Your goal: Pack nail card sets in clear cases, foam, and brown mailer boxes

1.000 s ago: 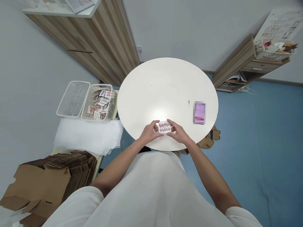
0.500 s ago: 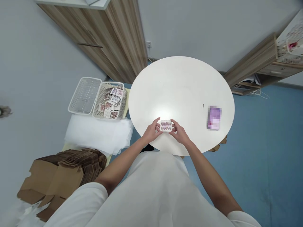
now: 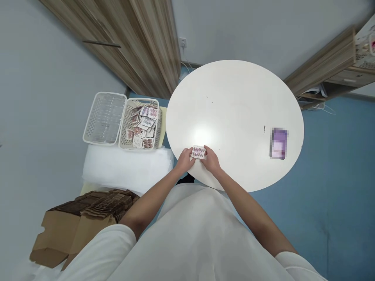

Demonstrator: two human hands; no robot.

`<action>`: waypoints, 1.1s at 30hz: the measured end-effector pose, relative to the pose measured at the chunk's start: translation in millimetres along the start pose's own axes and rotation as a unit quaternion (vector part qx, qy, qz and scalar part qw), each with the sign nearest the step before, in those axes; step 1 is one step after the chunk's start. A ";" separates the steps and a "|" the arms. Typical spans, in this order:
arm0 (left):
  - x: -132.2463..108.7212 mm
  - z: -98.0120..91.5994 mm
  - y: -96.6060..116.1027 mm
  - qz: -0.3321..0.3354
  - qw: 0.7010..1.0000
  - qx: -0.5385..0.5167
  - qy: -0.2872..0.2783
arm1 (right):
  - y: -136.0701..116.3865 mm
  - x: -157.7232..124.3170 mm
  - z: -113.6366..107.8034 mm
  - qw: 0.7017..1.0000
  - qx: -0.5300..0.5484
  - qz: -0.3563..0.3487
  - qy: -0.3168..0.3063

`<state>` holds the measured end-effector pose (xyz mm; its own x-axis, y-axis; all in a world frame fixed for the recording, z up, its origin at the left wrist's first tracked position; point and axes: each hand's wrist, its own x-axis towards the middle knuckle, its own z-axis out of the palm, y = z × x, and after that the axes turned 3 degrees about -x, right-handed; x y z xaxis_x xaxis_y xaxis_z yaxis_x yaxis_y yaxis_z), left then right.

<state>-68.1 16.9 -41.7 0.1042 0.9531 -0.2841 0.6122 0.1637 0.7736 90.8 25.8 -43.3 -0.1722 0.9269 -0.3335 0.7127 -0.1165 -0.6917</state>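
Observation:
Between both hands I hold a small card of press-on nails (image 3: 199,152), white with two rows of purplish oval nails. Its left end is gripped by my left hand (image 3: 185,159), thumb at the lower edge. My right hand (image 3: 210,158) pinches the opposite end in the same way. The card is over the near edge of a round white table (image 3: 234,105); whether it touches the top I cannot tell.
Left of the table, a white perforated basket (image 3: 159,121) holds several similar cards. Beside it are a basket of clear plastic pieces (image 3: 107,117), white sheets (image 3: 125,166) and folded brown cardboard boxes (image 3: 63,232). A blurred purple item (image 3: 279,143) lies at the table's right.
My hands and the card have shifted slightly left and toward the table's left edge, the card tilting a little. The view has also turned slightly, so the table appears further right.

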 end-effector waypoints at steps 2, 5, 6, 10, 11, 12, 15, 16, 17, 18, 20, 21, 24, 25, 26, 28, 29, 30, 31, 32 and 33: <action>3.0 -2.4 -8.2 -0.011 1.000 -0.003 -0.009 | -2.5 4.5 9.8 1.000 -0.010 0.004 0.002; 5.5 -5.1 -17.5 -0.020 0.999 -0.007 -0.026 | -4.5 8.2 22.1 1.000 -0.023 0.017 0.004; 5.7 -5.7 -19.6 -0.019 0.999 -0.007 -0.030 | -5.1 8.6 25.3 0.999 -0.029 0.023 0.005; 4.4 -6.5 -24.0 -0.017 0.999 -0.001 -0.042 | -6.8 6.9 32.7 0.998 -0.052 0.043 0.010; 3.8 -6.4 -24.6 -0.017 0.999 -0.001 -0.045 | -7.0 6.0 33.5 0.998 -0.054 0.044 0.012; 3.1 -6.4 -25.1 -0.018 0.999 -0.006 -0.047 | -7.1 4.9 34.0 0.997 -0.052 0.046 0.016; 1.0 -6.9 -27.1 -0.028 0.998 -0.043 -0.044 | -6.9 0.5 35.1 0.997 -0.033 0.054 0.033; 0.2 -7.3 -27.8 -0.034 0.997 -0.059 -0.039 | -6.8 -1.3 35.4 0.997 -0.023 0.057 0.038; -0.5 -7.9 -28.5 -0.040 0.996 -0.073 -0.035 | -6.8 -3.3 35.8 0.997 -0.013 0.060 0.043; -1.3 -8.4 -29.1 -0.044 0.995 -0.085 -0.032 | -7.1 -5.3 36.3 0.997 -0.004 0.062 0.048; -2.8 -9.1 -29.8 -0.044 0.994 -0.099 -0.032 | -8.5 -9.2 37.7 0.996 0.014 0.067 0.060; -3.6 -9.1 -29.9 -0.042 0.993 -0.102 -0.034 | -9.8 -10.8 38.7 0.995 0.024 0.070 0.067; -5.7 -8.6 -29.7 -0.037 0.994 -0.100 -0.035 | -14.7 -13.0 42.5 0.990 0.072 0.090 0.080; -6.3 -8.5 -29.5 -0.037 0.994 -0.100 -0.033 | -16.5 -13.0 43.6 0.987 0.094 0.099 0.082; -6.7 -8.6 -29.3 -0.037 0.994 -0.100 -0.031 | -18.1 -12.7 44.5 0.984 0.117 0.107 0.082; -7.1 -10.1 -28.8 -0.039 0.993 -0.106 -0.023 | -20.6 -11.8 45.0 0.977 0.156 0.116 0.084; -7.1 -11.4 -28.6 -0.042 0.993 -0.111 -0.017 | -21.5 -11.4 44.5 0.974 0.170 0.118 0.090; -7.0 -13.0 -28.4 -0.046 0.992 -0.117 -0.011 | -22.2 -11.1 43.8 0.972 0.179 0.118 0.097; -6.8 -14.7 -28.4 -0.050 0.991 -0.124 -0.006 | -22.9 -10.9 42.9 0.970 0.185 0.119 0.102; -6.5 -16.5 -28.4 -0.055 0.990 -0.130 -0.005 | -23.7 -10.7 42.1 0.969 0.191 0.120 0.103; -6.3 -18.2 -28.6 -0.058 0.989 -0.135 -0.008 | -24.7 -10.3 41.6 0.968 0.196 0.122 0.098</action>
<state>-100.5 10.9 -51.8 0.0596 0.9199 -0.3875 0.3896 0.3360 0.8575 46.7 4.2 -49.5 0.1280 0.8999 -0.4169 0.3962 -0.4318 -0.8103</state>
